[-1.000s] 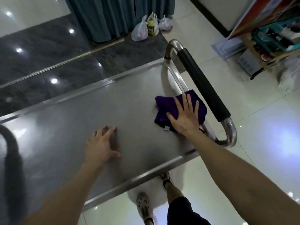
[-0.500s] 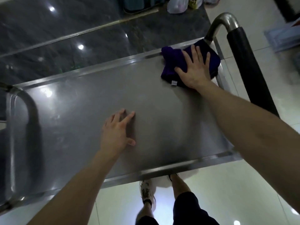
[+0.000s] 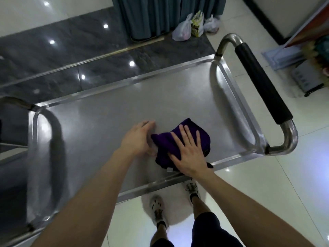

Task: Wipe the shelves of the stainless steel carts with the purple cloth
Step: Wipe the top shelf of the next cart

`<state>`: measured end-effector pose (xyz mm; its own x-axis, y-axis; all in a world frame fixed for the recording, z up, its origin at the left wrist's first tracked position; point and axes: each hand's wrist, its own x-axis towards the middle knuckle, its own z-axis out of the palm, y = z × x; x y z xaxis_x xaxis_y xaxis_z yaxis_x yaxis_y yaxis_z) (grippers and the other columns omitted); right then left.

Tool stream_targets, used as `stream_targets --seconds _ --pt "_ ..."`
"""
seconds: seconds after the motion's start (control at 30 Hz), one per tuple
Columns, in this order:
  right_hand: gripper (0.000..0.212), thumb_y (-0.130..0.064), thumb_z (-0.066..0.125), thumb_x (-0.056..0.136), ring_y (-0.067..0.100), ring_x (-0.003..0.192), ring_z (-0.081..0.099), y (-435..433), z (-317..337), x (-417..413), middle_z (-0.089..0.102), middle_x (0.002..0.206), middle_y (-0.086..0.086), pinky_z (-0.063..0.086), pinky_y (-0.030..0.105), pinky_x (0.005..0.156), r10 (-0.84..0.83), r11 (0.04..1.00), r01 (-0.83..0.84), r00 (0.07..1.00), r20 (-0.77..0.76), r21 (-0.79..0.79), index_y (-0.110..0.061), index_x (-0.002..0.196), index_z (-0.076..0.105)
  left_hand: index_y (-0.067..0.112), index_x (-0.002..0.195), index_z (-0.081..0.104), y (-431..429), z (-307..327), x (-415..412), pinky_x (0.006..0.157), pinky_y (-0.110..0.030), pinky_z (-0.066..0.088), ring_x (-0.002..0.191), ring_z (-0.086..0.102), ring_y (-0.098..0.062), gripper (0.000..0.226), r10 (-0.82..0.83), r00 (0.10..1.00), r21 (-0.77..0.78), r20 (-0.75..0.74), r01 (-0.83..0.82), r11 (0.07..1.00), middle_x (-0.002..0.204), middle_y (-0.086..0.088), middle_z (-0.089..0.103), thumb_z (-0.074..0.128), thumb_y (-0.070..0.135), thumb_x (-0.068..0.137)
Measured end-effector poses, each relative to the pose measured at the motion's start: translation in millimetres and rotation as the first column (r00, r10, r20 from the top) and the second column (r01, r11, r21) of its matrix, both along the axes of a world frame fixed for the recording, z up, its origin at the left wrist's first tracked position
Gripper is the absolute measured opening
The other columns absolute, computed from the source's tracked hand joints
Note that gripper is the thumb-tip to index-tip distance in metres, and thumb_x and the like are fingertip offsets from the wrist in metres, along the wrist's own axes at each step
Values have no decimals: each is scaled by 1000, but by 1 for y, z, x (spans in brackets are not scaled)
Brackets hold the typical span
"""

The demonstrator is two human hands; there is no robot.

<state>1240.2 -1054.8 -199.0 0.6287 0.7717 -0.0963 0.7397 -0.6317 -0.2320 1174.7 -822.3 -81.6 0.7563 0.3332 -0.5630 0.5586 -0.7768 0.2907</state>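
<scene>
My right hand (image 3: 189, 155) presses flat, fingers spread, on the purple cloth (image 3: 162, 142) — bunched on the cart's top shelf (image 3: 124, 107), short of the black handle (image 3: 261, 82). My left hand (image 3: 138, 139), fingers relaxed and holding nothing, rests on the steel against the cloth's side farther from that handle.

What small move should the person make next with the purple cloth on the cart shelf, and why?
Probably sweep the right hand, flat on the purple cloth, leftward along the shelf, with the left hand giving way. The cloth lies near the front edge, right of the middle; a broad stretch lies to its left.
</scene>
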Motion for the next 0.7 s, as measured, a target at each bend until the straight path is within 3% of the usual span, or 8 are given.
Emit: stream_targets --seconds 0.07,0.17,0.27,0.43,0.53,0.63,0.7 --pt "85 -76 32 104 26 167 -15 -2 4 -12 -8 183 6 4 66 131 -19 999 19 1000 -3 -47 -33 174 11 33 170 32 15 4 -35 126 -46 38 157 36 -33 137 87 996 -16 6 -87 996 176 -4 27 107 40 56" --pt "87 -82 26 102 24 167 -18 3 10 -25 -8 182 7 -4 64 131 -72 993 70 997 -19 -93 -34 174 11 35 163 40 38 0 -109 124 -48 40 152 39 -37 130 241 970 155 22 -241 958 169 -9 33 106 46 51" --pt "93 -86 29 99 22 165 -23 20 17 -26 -15 182 6 -11 62 131 -109 988 101 992 -63 -119 -34 174 8 41 167 31 56 -6 -174 124 -59 36 156 30 -37 135 293 955 252 -38 -275 928 172 -7 26 103 59 54" --pt "102 -94 26 93 22 163 -29 97 30 -11 -24 180 4 -16 62 129 -111 982 91 986 -121 -165 -37 173 0 48 170 17 70 -20 -199 126 -63 30 162 20 -33 134 250 968 274 1 -241 931 179 -2 15 89 81 62" --pt "101 -95 22 92 24 165 -25 165 32 0 -20 181 5 -17 63 129 -110 983 91 986 -121 -159 -38 173 2 49 170 10 73 -33 -203 131 -63 19 163 14 -35 130 204 978 297 40 -206 932 178 -3 11 75 93 67" --pt "99 -93 21 93 25 166 -22 225 29 8 -17 181 6 -17 64 128 -85 989 67 988 -133 -134 -38 173 5 46 172 3 63 -44 -209 132 -66 8 166 1 -34 119 204 971 279 124 -231 932 181 -1 -3 55 98 78" --pt "98 -92 20 92 25 166 -21 249 26 16 -16 181 6 -19 63 128 -78 989 61 990 -121 -134 -39 173 6 46 171 0 67 -47 -201 131 -68 9 166 0 -33 121 199 973 278 118 -225 934 180 -1 -4 54 99 77"
